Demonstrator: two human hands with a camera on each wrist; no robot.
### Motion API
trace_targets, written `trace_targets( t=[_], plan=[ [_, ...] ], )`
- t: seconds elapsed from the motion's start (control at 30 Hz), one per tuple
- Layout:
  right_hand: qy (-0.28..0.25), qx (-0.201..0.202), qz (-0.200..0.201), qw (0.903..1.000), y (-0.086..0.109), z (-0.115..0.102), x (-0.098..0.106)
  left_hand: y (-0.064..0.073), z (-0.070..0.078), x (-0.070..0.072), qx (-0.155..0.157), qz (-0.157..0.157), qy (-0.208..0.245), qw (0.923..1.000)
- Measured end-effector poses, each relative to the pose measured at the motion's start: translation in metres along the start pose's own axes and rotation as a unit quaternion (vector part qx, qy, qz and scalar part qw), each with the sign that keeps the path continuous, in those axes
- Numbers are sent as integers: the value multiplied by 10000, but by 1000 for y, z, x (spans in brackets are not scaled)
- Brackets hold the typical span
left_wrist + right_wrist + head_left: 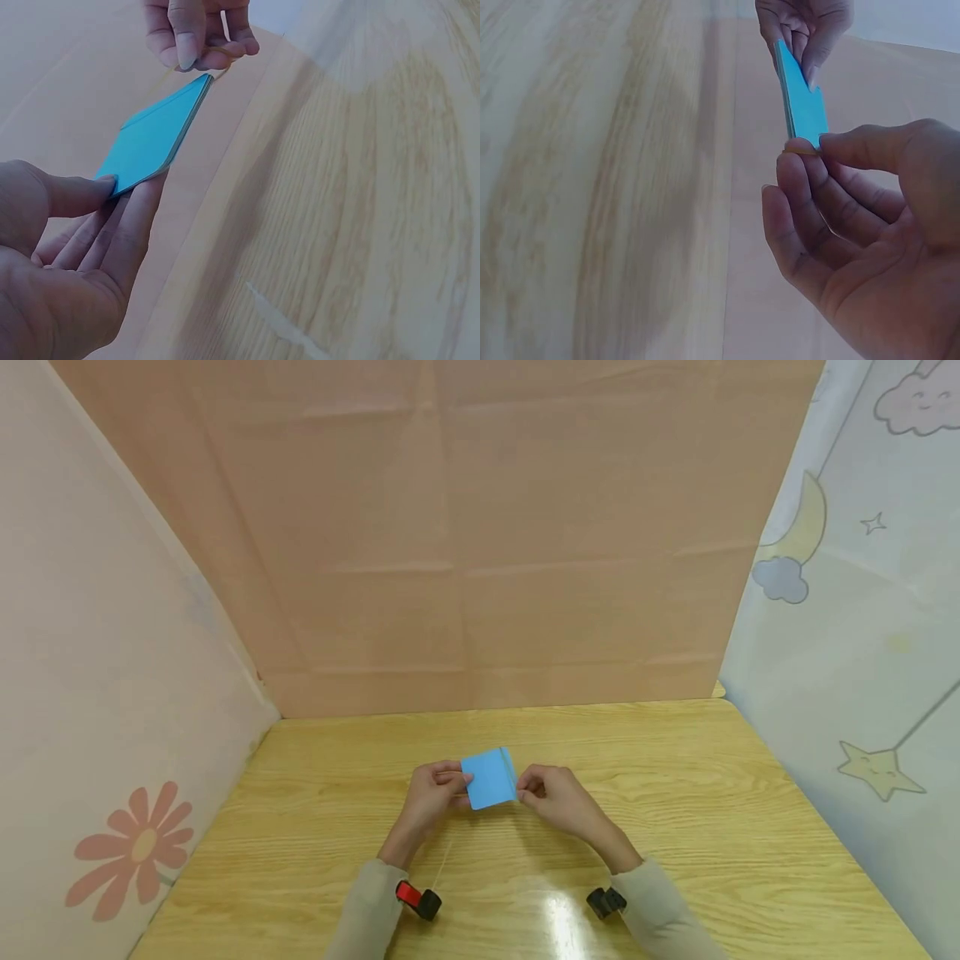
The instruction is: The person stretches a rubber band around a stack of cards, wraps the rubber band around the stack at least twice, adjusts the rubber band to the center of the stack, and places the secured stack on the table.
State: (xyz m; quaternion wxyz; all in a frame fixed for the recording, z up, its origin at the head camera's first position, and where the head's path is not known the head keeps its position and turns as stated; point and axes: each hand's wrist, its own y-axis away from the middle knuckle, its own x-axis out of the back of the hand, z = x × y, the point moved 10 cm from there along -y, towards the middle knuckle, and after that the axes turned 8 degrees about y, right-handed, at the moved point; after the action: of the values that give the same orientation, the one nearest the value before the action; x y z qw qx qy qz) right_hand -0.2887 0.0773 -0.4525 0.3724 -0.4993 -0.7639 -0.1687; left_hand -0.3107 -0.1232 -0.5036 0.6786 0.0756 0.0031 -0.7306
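Observation:
My left hand point(429, 799) pinches a small, square, light-blue notepad point(489, 779) by its left side, thumb on the cover and fingers beneath. Several thin layers show along the pad's edge point(187, 124) in the left wrist view. A narrow line runs across the cover near its right side. At that side my right hand point(561, 802) pinches a thin, tan rubber band point(802, 152) between thumb and fingertips. In the left wrist view the band loops out from those fingers, close by the pad's corner. Both hands hold up over the wooden table.
The light wooden table point(315, 827) stretches under both arms. A brown backdrop point(465, 543) hangs at its far edge, with patterned panels on the left point(135, 693) and right point(840, 635). Small black devices point(606, 902) are strapped at the wrists.

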Motion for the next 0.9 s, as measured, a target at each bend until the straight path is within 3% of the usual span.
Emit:
trace_targets(
  t=[0.47,0.9],
  plan=[
    [30,48,-80,10000,2,2,-8,0,3,6,23,389,49,9992],
    [-96,58,-255,9996,4,-1,-16,-3,5,7,-12,521,201,9984]
  ],
)
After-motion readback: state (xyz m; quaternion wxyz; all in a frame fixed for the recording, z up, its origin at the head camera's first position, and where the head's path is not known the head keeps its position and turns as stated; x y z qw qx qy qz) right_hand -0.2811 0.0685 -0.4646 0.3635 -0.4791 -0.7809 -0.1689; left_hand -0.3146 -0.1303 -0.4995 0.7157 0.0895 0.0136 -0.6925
